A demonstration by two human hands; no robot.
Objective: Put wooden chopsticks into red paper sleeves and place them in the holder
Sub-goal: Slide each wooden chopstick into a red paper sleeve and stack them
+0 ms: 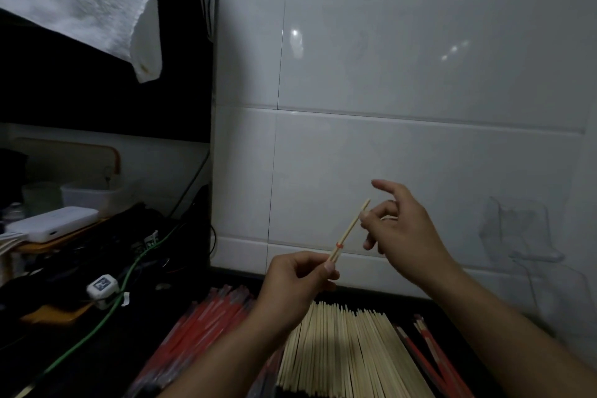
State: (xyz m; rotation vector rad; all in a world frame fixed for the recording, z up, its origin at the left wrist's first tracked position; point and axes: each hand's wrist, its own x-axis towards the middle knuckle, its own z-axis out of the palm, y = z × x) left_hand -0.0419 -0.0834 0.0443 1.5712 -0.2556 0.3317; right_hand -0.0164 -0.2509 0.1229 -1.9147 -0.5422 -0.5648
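We pinch chopstick pair [347,233] in left hand [298,281], long axis rising far-right; right hand [403,233] released, fingertip touching upper tip; red sleeves [206,323] near-left.

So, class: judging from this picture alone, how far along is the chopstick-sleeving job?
Done: a few red-sleeved pairs lie at the right. In hand: the left hand pinches a bare chopstick pair bound by a red band, with the right hand at its tip, not yet sleeved. Left: the big pile of bare chopsticks and stack of red sleeves. No holder is visible.
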